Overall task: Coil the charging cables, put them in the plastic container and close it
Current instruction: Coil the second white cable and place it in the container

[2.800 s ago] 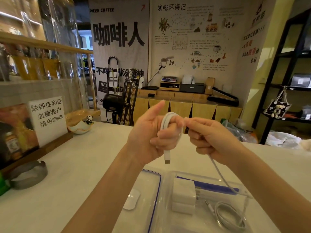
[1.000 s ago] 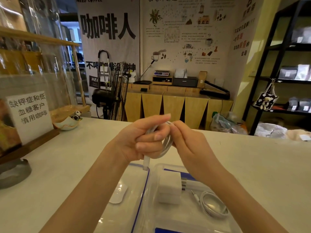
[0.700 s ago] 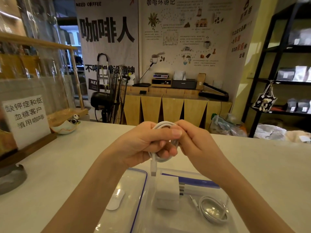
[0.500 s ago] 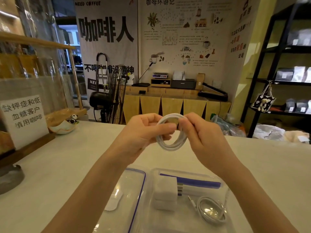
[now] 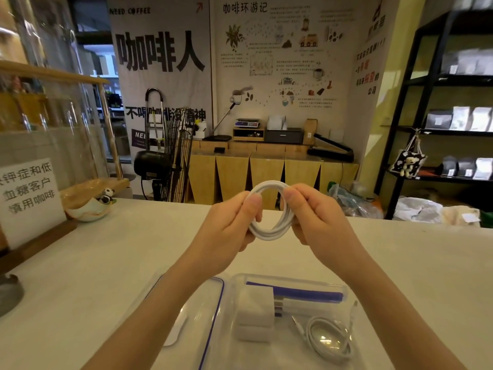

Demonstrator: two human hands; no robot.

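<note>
Both hands pinch a coiled cable [image 5: 270, 209] upright above the surface [image 5: 106, 252], left hand [image 5: 229, 222] on its left side, right hand [image 5: 317, 217] on its right. The open container [image 5: 344, 289] lies directly below and toward the person, another coil [image 5: 328, 340] in its right end; the lid [image 5: 210, 316] lies just left.

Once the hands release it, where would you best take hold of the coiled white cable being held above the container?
Pinch across the bundled strands of the white cable at one side of the ring, coming from outside, as both hands do now; gripping all loops together should keep it coiled.
</note>
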